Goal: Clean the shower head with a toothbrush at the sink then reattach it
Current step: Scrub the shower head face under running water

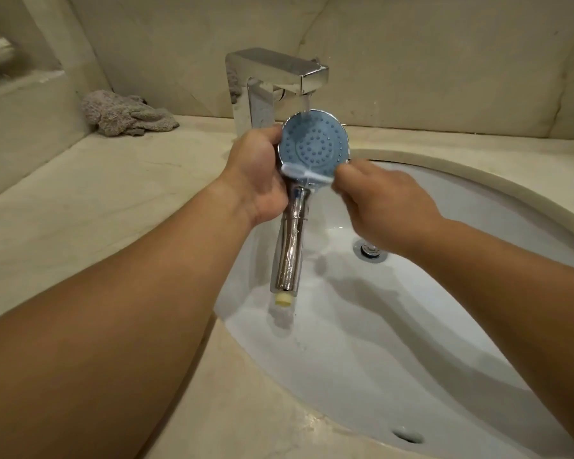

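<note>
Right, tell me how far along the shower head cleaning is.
Done: the shower head is off its hose and at the sink. In hand: the left hand holds it under the running faucet while the right hand scrubs its blue face with the toothbrush. Left: finishing, then reattaching.

Two forearms enter from the lower left and lower right of the frame, both bare to the frame edge; no sleeve shows. Left hand (257,170) and right hand (383,207): ungloved. No ring, watch or band visible on either.
</note>
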`<state>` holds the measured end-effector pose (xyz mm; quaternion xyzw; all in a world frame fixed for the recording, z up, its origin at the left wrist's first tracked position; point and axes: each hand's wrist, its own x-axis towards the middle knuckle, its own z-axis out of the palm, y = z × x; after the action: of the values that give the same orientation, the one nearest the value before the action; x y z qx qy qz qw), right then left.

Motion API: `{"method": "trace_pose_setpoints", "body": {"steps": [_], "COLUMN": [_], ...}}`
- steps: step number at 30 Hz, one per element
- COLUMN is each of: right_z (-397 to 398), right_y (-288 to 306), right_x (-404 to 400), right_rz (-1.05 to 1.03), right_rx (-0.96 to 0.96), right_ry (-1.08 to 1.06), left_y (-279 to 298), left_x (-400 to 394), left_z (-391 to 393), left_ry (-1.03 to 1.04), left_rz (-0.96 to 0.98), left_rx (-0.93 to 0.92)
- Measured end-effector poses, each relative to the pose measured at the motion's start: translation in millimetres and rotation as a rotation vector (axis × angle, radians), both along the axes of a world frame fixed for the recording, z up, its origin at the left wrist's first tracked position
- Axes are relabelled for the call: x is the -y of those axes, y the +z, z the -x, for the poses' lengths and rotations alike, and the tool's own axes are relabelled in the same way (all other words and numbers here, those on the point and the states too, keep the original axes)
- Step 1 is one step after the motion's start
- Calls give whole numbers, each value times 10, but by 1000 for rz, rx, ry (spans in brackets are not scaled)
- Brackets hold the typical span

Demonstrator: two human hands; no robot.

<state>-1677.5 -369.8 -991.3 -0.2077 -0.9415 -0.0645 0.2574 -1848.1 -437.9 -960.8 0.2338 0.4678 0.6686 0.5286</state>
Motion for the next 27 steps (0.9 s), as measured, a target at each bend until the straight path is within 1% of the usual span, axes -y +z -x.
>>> {"method": "trace_pose_setpoints", "body": {"steps": [1, 2, 4, 5, 8, 9, 12, 13, 15, 16, 19, 22, 23, 26, 27], "right_z": [6, 6, 2, 1, 26, 40, 70, 87, 109, 117, 131, 143, 139, 113, 106], "right_y": [-18, -5, 43, 49, -31, -25, 68, 64, 23, 19, 87, 25, 12, 52, 42], "right_x": [8, 5, -45, -45, 21, 30, 6, 30, 98, 92, 44, 118, 106, 11, 16], "right_rz": [-18, 5, 95, 110, 30, 47, 193, 183, 131, 145, 280, 193, 196, 290, 266], "right_rx": [9, -2, -99, -116, -14, -25, -182, -173, -95, -99, -214, -126, -128, -249, -219], "right_ry": [14, -22, -134, -148, -47, -68, -206, -193, -128, -135, -216, -132, -140, -225, -201], "left_y": [-5, -8, -8, -8, -5, -1, 23, 26, 20, 10, -15, -32, -30, 0, 8], "left_x": [-3, -6, -5, 1, 12, 14, 29, 34, 39, 32, 11, -2, 2, 23, 30], "left_z": [-3, -8, -17, -22, -28, -32, -70, -81, -80, -67, -48, -34, -34, -62, -72], "left_ry": [-10, -15, -14, -11, -5, -4, -9, -15, -23, -22, -22, -14, -11, 1, 3], "left_rz": [1, -2, -9, -6, 24, 25, 0, -2, 6, 12, 14, 23, 21, 17, 22], "left_rx": [-1, 0, -11, -21, -31, -29, -23, -21, -14, -15, -28, -19, -14, -21, -16]}}
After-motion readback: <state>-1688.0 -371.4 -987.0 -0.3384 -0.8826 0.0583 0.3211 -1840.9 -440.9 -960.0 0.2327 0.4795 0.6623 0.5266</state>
